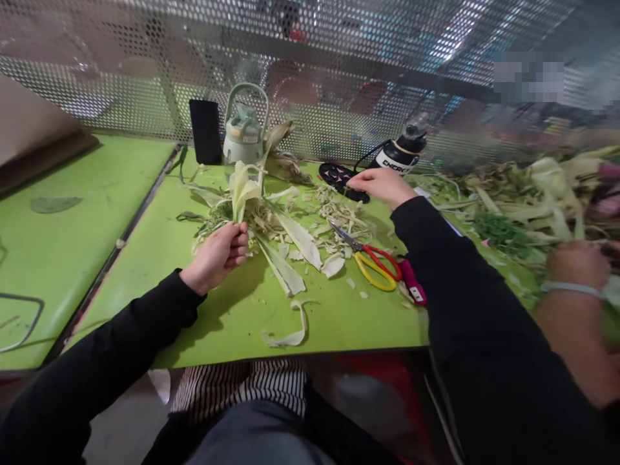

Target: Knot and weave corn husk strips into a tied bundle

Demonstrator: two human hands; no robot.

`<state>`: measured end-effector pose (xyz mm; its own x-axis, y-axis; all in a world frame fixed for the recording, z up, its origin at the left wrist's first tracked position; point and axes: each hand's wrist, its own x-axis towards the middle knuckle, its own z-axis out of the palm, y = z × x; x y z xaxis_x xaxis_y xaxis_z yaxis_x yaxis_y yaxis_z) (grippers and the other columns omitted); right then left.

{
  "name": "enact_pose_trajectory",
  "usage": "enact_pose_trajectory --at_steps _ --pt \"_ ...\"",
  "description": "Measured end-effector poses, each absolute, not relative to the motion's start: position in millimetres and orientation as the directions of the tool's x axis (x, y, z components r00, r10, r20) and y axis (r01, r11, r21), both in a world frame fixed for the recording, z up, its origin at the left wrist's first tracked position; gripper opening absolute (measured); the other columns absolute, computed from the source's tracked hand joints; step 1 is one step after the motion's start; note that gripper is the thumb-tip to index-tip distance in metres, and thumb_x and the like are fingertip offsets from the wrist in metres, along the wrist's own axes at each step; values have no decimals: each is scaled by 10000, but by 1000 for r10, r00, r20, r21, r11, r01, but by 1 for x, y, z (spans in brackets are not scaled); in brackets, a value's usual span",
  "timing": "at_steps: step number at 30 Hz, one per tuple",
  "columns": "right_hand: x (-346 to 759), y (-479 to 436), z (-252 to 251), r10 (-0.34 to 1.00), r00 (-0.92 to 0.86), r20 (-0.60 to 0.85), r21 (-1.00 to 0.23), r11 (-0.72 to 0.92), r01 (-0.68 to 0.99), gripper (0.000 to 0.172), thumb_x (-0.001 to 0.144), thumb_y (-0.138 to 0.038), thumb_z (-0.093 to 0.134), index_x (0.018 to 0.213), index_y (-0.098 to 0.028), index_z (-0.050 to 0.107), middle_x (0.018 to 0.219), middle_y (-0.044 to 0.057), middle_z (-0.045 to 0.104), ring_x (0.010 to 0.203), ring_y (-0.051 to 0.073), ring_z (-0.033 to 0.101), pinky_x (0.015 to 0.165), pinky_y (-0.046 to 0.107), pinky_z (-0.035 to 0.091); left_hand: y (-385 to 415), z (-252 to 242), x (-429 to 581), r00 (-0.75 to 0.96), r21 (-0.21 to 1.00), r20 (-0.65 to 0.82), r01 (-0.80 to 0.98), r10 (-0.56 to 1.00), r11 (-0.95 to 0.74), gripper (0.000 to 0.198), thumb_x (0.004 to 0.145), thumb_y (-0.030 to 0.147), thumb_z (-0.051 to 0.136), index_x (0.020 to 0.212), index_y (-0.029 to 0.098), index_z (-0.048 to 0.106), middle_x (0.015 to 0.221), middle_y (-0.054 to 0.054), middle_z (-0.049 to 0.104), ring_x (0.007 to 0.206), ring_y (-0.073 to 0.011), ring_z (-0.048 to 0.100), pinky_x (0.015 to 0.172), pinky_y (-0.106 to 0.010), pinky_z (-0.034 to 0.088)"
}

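Observation:
My left hand [225, 252] is closed around the lower end of a pale corn husk bundle [243, 190], whose strips flare upward. Over the edge of a black oval dish [334, 174] with pinkish pieces in it, my right hand [382, 186] has its fingertips pinched together; what they hold, if anything, is too small to make out. Scissors [361, 248] with one red and one yellow handle lie on the green table [349, 326] below it. Husk strips [295, 236] and shredded scraps [334, 210] are strewn between my hands.
A phone [206, 132] and a pale green bottle [245, 132] stand by the perforated metal panel [310, 116]. A black bottle [404, 145] leans at the back. A magenta tool [413, 283] lies by the scissors. A co-worker's hand [576, 268] is beside the husk pile [552, 187].

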<state>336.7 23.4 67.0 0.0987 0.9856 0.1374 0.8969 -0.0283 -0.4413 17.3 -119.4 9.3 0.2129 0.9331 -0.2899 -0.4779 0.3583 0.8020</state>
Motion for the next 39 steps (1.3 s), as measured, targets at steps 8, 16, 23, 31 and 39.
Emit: enact_pose_trajectory --at_steps 8,16,23,31,39 --pt "297 -30 113 998 -54 15 -855 41 517 147 865 -196 671 722 -162 667 587 -25 587 540 57 531 609 197 465 -117 5 17 266 774 -233 -531 935 344 186 976 183 420 809 153 496 597 73 386 395 -15 323 337 -95 235" --pt "242 -74 104 871 -484 -83 -751 265 605 183 832 -358 688 780 -186 720 773 28 705 656 110 578 642 274 457 -116 9 15 293 812 -123 -520 948 266 201 997 188 401 862 128 538 1092 -87 697 565 -21 620 354 -101 302" --pt "197 -93 89 840 -535 -88 -650 358 670 288 834 -454 621 816 -176 695 656 -9 628 566 100 513 588 284 363 -115 5 17 411 806 -151 -475 899 353 209 1011 210 365 920 138 539 872 -59 655 545 -58 640 353 -118 281" --pt "190 -96 87 857 -495 -143 -689 273 672 349 830 -510 605 853 -164 645 748 18 646 580 101 515 580 275 378 -123 12 18 449 850 -204 -360 870 385 240 1022 236 365 826 152 474 592 90 287 405 -12 241 379 -114 175" --pt "189 -97 93 871 -488 -55 -472 408 781 247 862 -399 576 785 -177 650 637 -18 571 557 102 443 594 288 324 -131 15 17 468 990 -125 -2 875 142 264 1016 223 288 907 150 517 636 68 299 472 -58 321 436 -168 312"
